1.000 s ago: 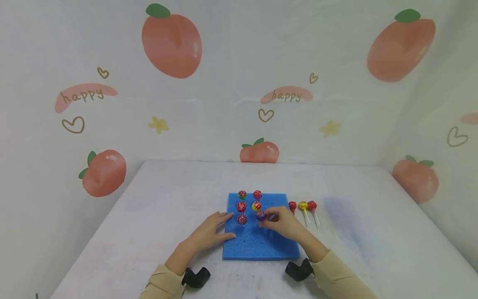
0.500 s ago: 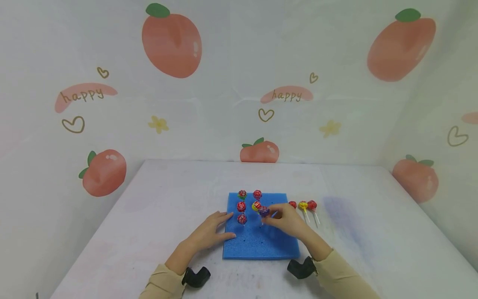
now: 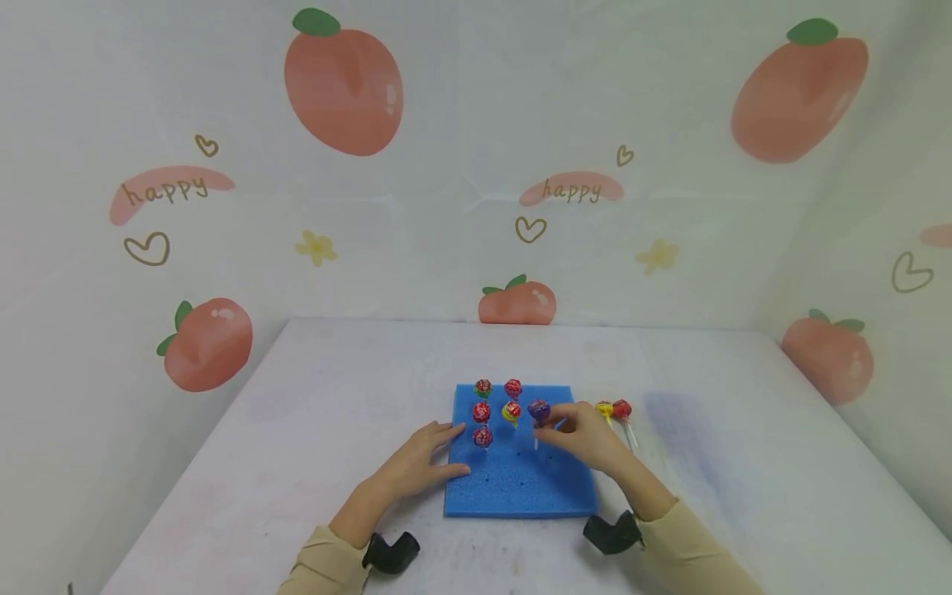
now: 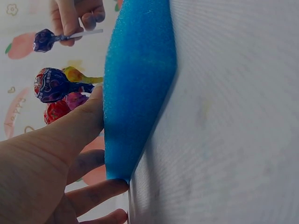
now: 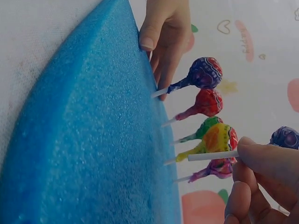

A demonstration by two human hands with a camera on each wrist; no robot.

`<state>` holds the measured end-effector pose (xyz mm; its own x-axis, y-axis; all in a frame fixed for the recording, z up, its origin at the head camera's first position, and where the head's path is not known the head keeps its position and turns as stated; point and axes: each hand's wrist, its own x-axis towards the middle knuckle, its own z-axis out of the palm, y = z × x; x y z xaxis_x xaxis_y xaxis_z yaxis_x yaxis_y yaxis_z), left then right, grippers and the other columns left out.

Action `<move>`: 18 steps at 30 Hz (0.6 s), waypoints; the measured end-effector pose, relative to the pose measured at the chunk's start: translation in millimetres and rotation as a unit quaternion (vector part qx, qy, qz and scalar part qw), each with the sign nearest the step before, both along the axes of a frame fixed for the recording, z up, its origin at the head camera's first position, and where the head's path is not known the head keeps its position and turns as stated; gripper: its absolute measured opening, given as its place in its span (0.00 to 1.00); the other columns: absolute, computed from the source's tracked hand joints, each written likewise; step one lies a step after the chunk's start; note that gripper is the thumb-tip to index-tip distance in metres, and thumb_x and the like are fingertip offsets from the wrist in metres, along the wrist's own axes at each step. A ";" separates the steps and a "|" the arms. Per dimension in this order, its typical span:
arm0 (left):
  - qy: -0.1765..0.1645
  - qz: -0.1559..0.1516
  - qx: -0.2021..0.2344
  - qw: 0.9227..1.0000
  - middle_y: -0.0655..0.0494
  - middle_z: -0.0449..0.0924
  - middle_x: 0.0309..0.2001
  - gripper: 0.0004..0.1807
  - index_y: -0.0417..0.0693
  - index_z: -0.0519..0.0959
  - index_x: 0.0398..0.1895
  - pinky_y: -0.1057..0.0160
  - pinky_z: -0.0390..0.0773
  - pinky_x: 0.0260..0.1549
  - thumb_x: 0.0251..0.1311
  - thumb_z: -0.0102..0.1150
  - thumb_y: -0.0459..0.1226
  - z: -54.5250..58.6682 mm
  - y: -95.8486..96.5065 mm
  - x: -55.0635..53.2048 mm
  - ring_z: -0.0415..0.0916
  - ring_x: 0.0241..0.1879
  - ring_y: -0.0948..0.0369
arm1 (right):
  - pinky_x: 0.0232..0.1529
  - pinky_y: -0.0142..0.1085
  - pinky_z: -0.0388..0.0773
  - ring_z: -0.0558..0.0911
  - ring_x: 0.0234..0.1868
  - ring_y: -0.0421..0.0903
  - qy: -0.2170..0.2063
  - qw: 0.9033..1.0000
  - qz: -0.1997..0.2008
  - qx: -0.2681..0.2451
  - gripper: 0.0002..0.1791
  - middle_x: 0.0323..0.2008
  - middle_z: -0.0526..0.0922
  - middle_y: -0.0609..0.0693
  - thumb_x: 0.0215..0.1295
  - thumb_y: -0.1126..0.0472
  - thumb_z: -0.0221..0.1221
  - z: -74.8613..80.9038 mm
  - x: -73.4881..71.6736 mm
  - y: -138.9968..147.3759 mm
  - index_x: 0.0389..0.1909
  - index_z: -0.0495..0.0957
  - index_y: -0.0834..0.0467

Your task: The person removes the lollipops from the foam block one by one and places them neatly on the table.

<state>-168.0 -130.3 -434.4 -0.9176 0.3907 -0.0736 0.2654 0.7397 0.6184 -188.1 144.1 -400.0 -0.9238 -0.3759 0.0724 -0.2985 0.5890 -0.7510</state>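
My right hand (image 3: 583,434) pinches the white stick of a lollipop in a purple-blue wrapper (image 3: 539,411) between thumb and fingers. In the right wrist view the stick's free end (image 5: 198,157) is apart from the blue foam board (image 5: 100,116). Several wrapped lollipops stand with their sticks in the board: a yellow one (image 5: 217,140), a red one (image 5: 208,102), a blue one (image 5: 205,73) and others. Extended fingers of my left hand (image 3: 416,463) rest along the board's left edge, the thumb near its face in the left wrist view.
Right of the board, a yellow lollipop (image 3: 604,410) and a red lollipop (image 3: 621,409) lie on the white table (image 3: 357,372); a further red one is mostly hidden behind my right hand. Small holes (image 3: 522,484) dot the board's near part. A printed curtain (image 3: 446,165) hangs behind.
My right hand has moved to the right and a little farther up in the head view, carrying the purple-blue lollipop along. The left hand has stayed at the board's edge.
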 end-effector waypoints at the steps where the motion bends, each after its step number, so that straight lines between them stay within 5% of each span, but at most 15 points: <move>1: 0.000 0.000 0.000 1.000 0.40 0.64 0.67 0.37 0.45 0.65 0.67 0.39 0.57 0.65 0.56 0.61 0.51 -0.2 0.0 0.1 0.52 0.70 0.40 | 0.30 0.25 0.75 0.76 0.28 0.40 0.001 1.000 -0.004 0.002 0.09 0.32 0.84 0.52 0.59 0.57 0.62 0.4 0.3 1.0 0.33 0.83 0.59; 18: 0.004 -0.002 -0.006 1.000 0.41 0.63 0.67 0.38 0.46 0.64 0.67 0.39 0.58 0.65 0.56 0.61 0.52 -2.5 -0.2 -0.9 0.53 0.70 0.40 | 0.39 0.33 0.82 0.82 0.39 0.46 0.017 0.999 -0.034 -0.008 0.11 0.37 0.86 0.55 0.60 0.59 0.61 2.0 4.9 15.7 0.38 0.82 0.63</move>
<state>-168.9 -130.6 -436.9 -0.9163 0.3942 -0.0699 0.2743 0.7453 0.6077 -183.2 159.8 -398.1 -0.9441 -0.3108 0.1096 -0.2838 0.5975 -0.7499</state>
